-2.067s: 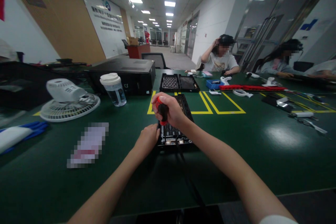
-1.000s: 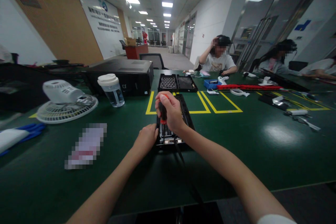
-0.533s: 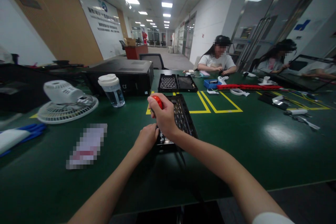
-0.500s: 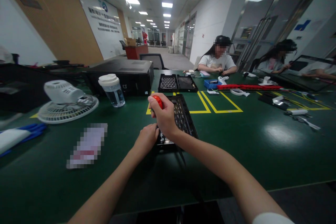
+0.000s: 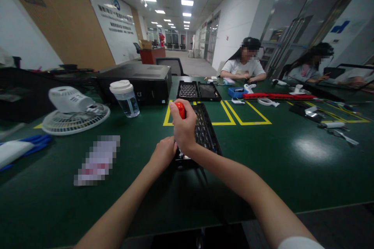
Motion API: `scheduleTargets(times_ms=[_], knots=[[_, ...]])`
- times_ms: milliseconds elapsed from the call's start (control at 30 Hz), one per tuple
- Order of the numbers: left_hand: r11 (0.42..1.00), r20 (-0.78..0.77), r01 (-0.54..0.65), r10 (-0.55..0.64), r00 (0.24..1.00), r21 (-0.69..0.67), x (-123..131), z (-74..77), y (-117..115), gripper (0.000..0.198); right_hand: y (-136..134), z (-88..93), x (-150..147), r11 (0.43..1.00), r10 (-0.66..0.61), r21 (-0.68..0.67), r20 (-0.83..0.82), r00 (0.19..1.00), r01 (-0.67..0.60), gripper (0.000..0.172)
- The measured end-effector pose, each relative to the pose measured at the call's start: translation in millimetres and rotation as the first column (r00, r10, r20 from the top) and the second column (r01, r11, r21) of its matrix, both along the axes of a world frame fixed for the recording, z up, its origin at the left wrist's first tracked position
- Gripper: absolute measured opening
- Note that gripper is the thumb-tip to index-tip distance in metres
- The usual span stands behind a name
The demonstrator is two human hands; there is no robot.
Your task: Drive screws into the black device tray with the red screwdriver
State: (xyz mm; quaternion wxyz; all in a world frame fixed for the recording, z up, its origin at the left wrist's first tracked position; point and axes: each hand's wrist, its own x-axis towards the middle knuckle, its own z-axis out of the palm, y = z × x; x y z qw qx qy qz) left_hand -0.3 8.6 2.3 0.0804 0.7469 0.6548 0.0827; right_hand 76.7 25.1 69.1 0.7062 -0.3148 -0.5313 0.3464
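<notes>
My right hand (image 5: 185, 128) is wrapped around a screwdriver with a red, rounded handle (image 5: 181, 110). The handle's end shows above my thumb and fingers, while the shaft and tip are hidden behind the hand. Under it lies a black open case (image 5: 216, 140) with rows of small, shiny dark fittings inside and pale parts near its front edge. My left hand (image 5: 165, 151) is closed at the case's near left side, just below my right hand. Its fingertips are covered, so what they grip cannot be made out.
Behind the case lies another open black case (image 5: 188, 90). To the left are a lidded cup (image 5: 125, 99), a white fan (image 5: 76, 111), a blurred flat item (image 5: 99, 159) and a black box (image 5: 134, 79). A blue tray (image 5: 237, 92) and red strip (image 5: 277, 96) lie right; people sit beyond.
My right hand has turned at the wrist, and the red handle has shifted right and a little upward. My left hand stays in nearly the same place.
</notes>
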Motion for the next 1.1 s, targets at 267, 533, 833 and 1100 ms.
scheduleTargets(times_ms=[267,533,833,1100], knots=[[1.000,0.010,-0.007,0.007,1.000,-0.020,0,2.8,-1,0.029,3,-0.2,-4,0.998,-0.053,-0.023,-0.028,0.998,0.053,0.016],[0.999,0.015,-0.024,0.024,1.000,0.031,1,-2.4,1,0.027,8,-1.9,0,0.985,0.169,-0.034,-0.038,0.985,-0.171,0.021],[0.998,0.060,0.011,-0.015,0.998,0.067,-3,-8.6,3,0.025,14,3.5,13,0.935,0.284,-0.161,-0.186,0.940,-0.315,0.032],[0.998,0.047,-0.020,0.017,0.999,0.066,-3,-12.4,6,0.024,30,8.5,35,0.754,0.598,-0.248,-0.121,0.792,-0.608,0.036]])
